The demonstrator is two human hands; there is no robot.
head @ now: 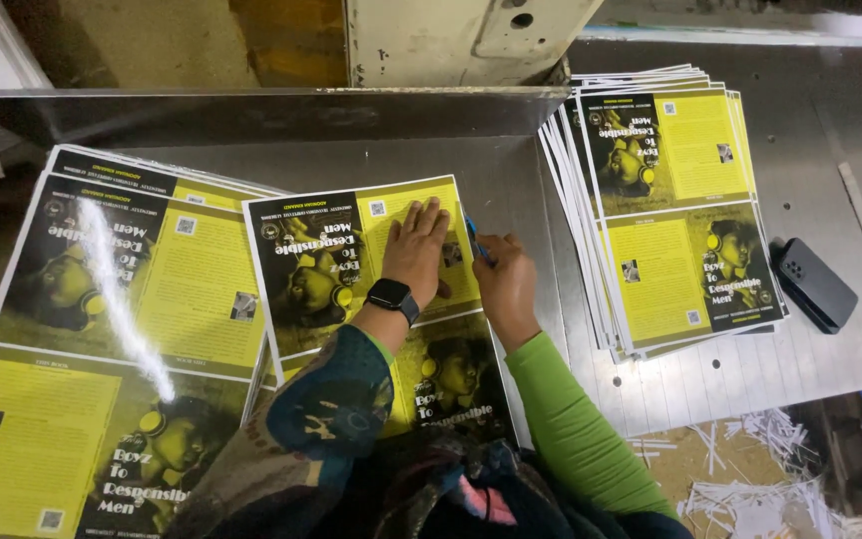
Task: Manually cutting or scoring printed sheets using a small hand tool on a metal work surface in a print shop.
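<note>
At the centre of the frame the left hand (417, 247), a black smartwatch (393, 296) on its wrist, lies flat with fingers straight and slightly spread, pressing on the yellow-and-black printed cover sheet (351, 262) that rests on the metal table (511, 190). Just beside it the right hand (504, 282) is curled at the sheet's right edge, pinching something small and blue I cannot identify. More printed sheets sit in a stack at the left (102, 329) and a fanned stack at the upper right (670, 200), with a black phone (814, 284) near the latter.
</note>
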